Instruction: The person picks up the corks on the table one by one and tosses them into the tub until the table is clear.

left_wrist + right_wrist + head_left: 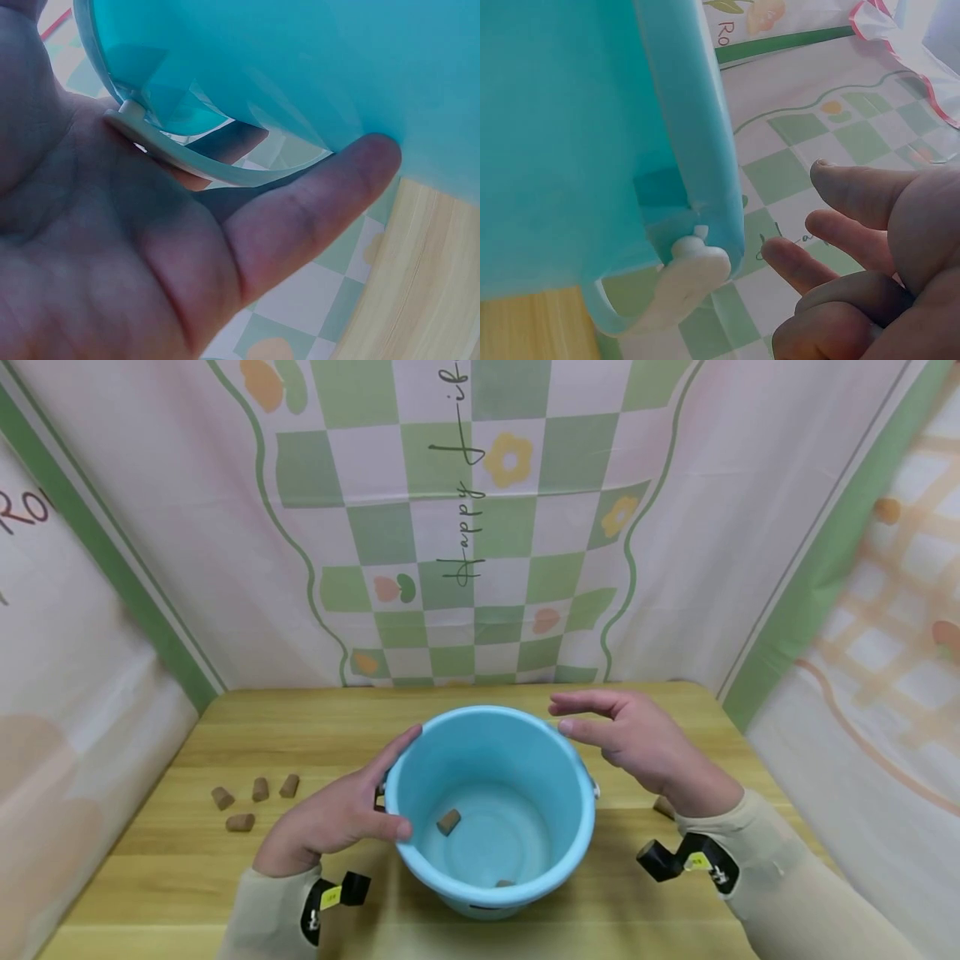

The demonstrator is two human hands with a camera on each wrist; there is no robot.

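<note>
A light blue bucket [491,891] stands on the table, its mouth facing up towards the head view. My left hand [341,810] holds its left side, thumb at the rim and fingers spread round the outer wall. In the left wrist view the white handle [247,177] crosses by the palm, and one finger touches the wall. Inside the bucket lie a cork [448,822] and, half hidden by the near wall, another small brown piece [505,883]. My right hand [637,739] hovers beside the right rim, apart from the bucket and holding nothing.
Several loose corks [260,789] lie on the wooden table [150,860] at the left. Another brown piece [663,807] is partly covered by the right wrist. A checked cloth [480,527] hangs behind the table, with cloth on both sides.
</note>
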